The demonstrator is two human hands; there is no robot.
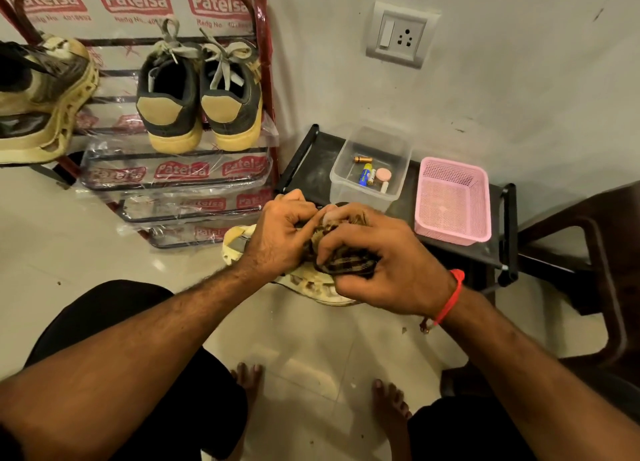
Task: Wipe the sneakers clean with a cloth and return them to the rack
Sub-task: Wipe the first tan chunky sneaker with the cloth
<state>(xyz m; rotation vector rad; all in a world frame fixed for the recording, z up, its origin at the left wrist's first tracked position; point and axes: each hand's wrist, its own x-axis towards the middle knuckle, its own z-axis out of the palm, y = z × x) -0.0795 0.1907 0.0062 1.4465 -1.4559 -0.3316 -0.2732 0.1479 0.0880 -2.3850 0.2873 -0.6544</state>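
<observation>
Left hand (280,238): we grip the cream sneaker (304,280).
Right hand (381,266): we press the checked cloth (343,263) on it.
Rack (166,114): dark pair (197,93) shelved.

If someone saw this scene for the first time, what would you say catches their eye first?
First, the two hands at the centre: the left hand holds a pale sneaker while the right hand presses a checked cloth against it. Next, the dark pair of sneakers on the red rack at upper left. Then the pink basket on the low black stand to the right.

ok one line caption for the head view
Both hands, left hand and right hand, rub a cloth over a sneaker beside the rack.
</observation>
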